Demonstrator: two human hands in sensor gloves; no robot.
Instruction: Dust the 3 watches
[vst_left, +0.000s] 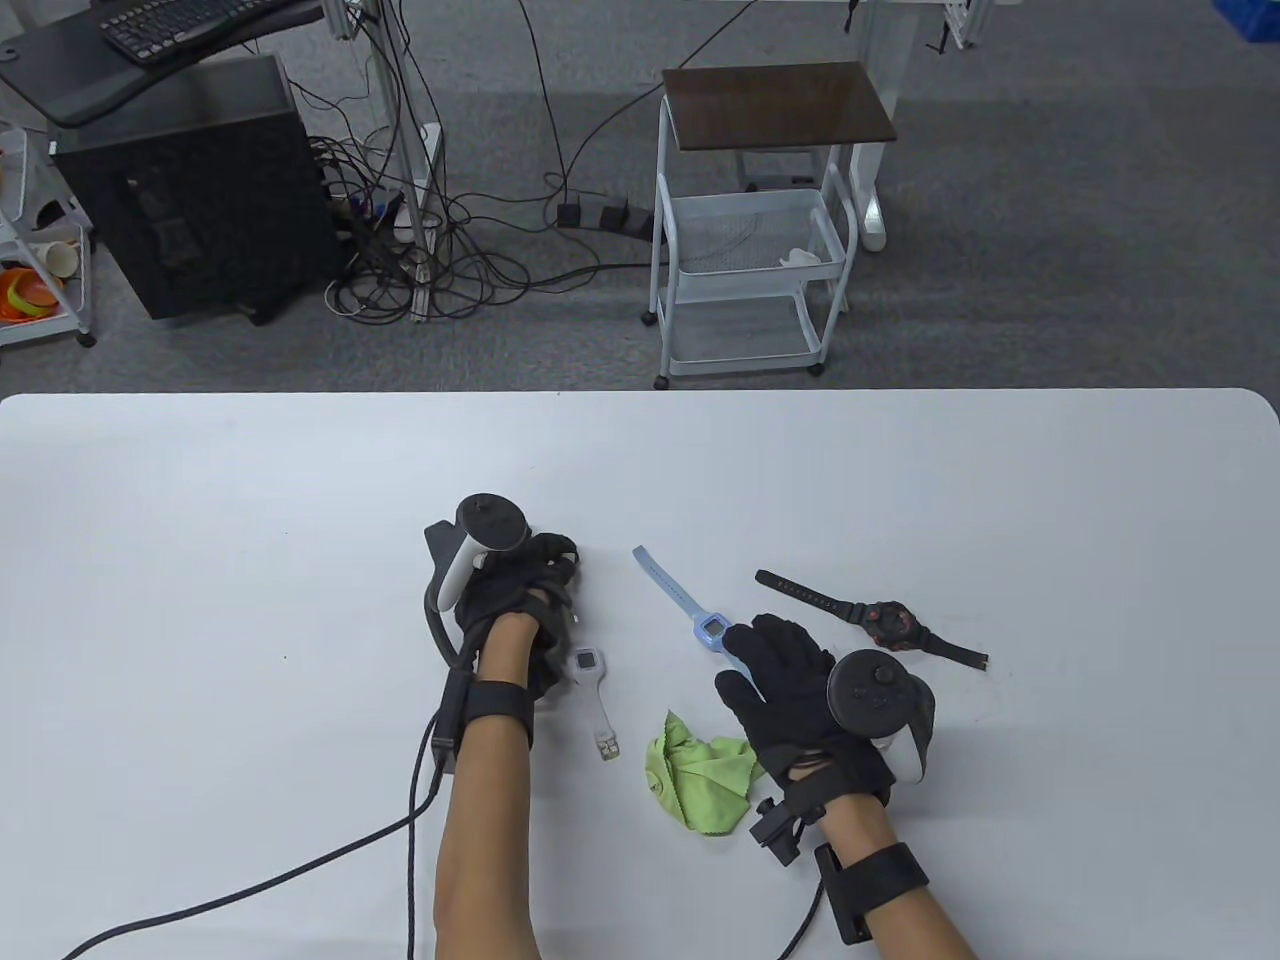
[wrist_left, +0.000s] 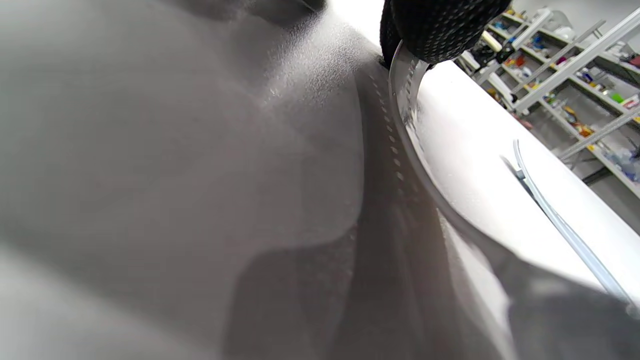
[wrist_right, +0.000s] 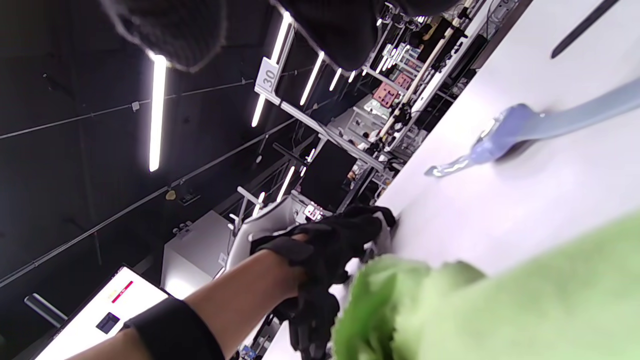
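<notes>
Three watches lay on the white table (vst_left: 200, 520): a white plastic watch (vst_left: 590, 668) pinched by its strap in the left hand (vst_left: 515, 600), a blue one (vst_left: 700, 622) at three o'clock, a black one (vst_left: 885, 622) beyond. The right hand (vst_left: 790, 690) rested flat and loose, and the crumpled green cloth (vst_left: 700, 775) lay untouched, so I think the dusting was all still to do.
</notes>
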